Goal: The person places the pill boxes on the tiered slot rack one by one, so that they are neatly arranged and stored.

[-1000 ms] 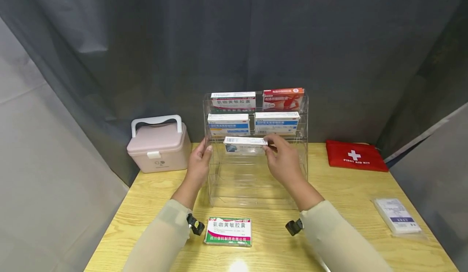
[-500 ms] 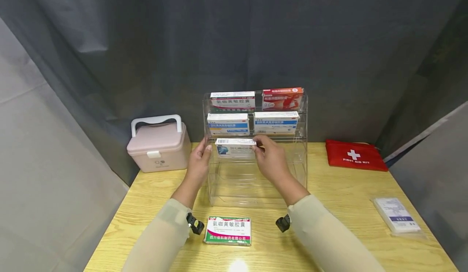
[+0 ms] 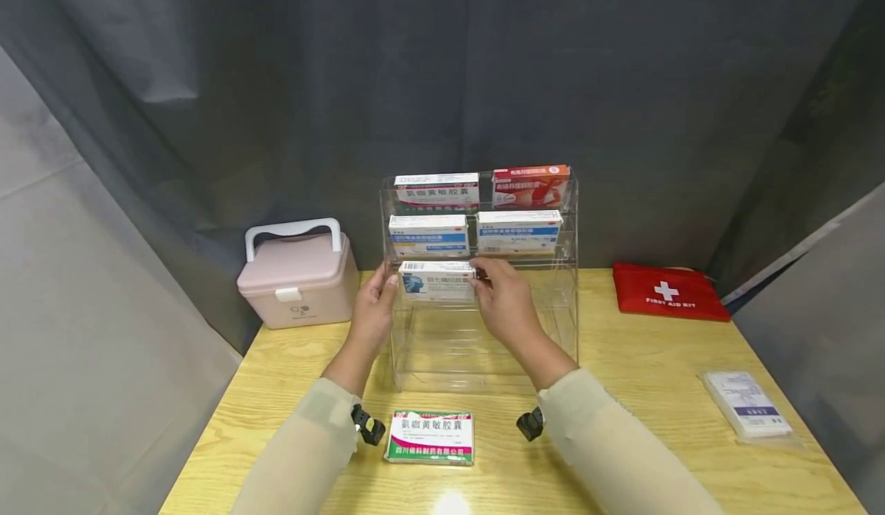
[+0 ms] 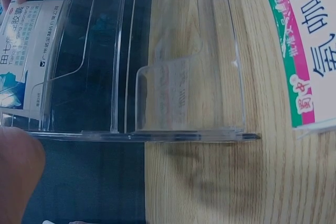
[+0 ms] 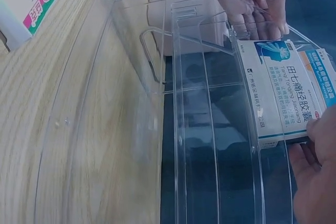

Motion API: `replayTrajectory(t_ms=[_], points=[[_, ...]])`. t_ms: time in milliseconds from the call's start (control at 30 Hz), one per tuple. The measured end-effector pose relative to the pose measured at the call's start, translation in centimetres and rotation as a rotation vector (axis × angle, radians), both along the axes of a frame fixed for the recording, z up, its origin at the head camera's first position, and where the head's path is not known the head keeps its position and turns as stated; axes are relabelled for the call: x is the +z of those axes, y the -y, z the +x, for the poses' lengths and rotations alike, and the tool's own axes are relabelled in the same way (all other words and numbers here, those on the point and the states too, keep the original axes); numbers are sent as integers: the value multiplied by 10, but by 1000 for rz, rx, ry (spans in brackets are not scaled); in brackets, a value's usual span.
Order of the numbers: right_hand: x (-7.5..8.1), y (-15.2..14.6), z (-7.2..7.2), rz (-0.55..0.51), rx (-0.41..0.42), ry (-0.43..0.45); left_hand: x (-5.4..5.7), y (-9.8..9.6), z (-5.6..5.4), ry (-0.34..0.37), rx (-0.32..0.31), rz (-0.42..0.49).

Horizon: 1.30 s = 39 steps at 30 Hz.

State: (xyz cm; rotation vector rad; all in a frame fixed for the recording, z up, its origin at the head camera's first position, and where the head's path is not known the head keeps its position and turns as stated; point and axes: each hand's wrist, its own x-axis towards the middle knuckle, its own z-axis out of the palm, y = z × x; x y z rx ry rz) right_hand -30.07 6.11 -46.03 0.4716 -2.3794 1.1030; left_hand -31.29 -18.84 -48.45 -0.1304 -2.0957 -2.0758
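My left hand (image 3: pixel 373 311) grips the left side of a clear acrylic display rack (image 3: pixel 449 382), thumb at the front of the side edge. With thumb and fingers my right hand (image 3: pixel 510 300) pinches the right end of a white medicine box (image 3: pixel 437 286) with a blue picture. This box stands at the left of the third tier, below the blue-and-white boxes. In the right wrist view, the medicine box (image 5: pixel 275 90) sits behind the clear lip, its left end close to my left hand (image 5: pixel 257 3). Part of its right end is hidden by my fingers.
Upper tiers hold a green-and-pink box (image 3: pixel 437 192), a red box (image 3: pixel 531 188) and two blue-and-white boxes (image 3: pixel 429 237). Another green-and-pink box (image 3: pixel 430 438) lies in front. Around stand a pink case (image 3: pixel 297 284), a red first aid pouch (image 3: pixel 669 292) and a white packet (image 3: pixel 747 406).
My right hand has slid the white medicine box leftward along the third tier, to the rack's left side. My left hand has stayed on the rack's side.
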Motion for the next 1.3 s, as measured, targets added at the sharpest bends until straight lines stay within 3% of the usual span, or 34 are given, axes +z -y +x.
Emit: replayTrajectory(t_ms=[167, 367, 467, 633, 733, 933, 1067, 1300], points=[[-3, -3, 2, 27, 27, 10, 0, -1, -2, -10, -9, -11], [-6, -5, 16, -69, 32, 18, 2, 0, 0, 4, -4, -16], [-4, -4, 31, -128, 41, 47, 1, 1, 0, 7, -9, -12], [-3, -2, 62, -221, 95, 184, 2, 4, -1, 12, -19, -21], [-11, 0, 80, -219, 133, 254, 2, 6, -1, 12, -23, -20], [-48, -6, 117, -71, 317, 325, -1, 4, 0, 22, -26, -5], [-75, -20, 132, 70, 443, 385, -1, 1, 1, 31, -38, -4], [-105, -34, 141, 311, 479, 441, 3, -2, 5, 39, -20, -8]])
